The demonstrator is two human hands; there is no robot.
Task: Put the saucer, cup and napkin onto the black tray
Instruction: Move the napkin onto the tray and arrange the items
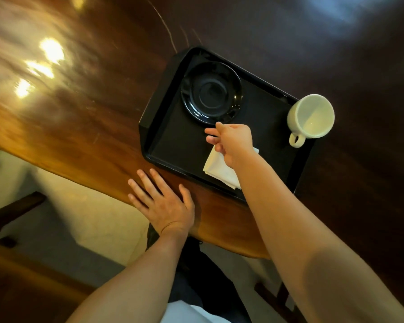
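Note:
The black tray (173, 145) lies on the wooden table. A black saucer (211, 92) rests in its far left part. A white cup (311, 116) stands at the tray's right edge with its handle toward me. A folded white napkin (219, 167) lies on the tray's near side, partly hidden by my right hand (231, 142), which hovers just above it with loose fingers apart, holding nothing. My left hand (161, 201) lies flat and open on the table's near edge, left of the tray.
The glossy dark wooden table (91, 101) stretches to the left and far side, with bright light reflections on it. Its curved near edge runs below the tray. Floor and a wooden bench (14, 210) show at the lower left.

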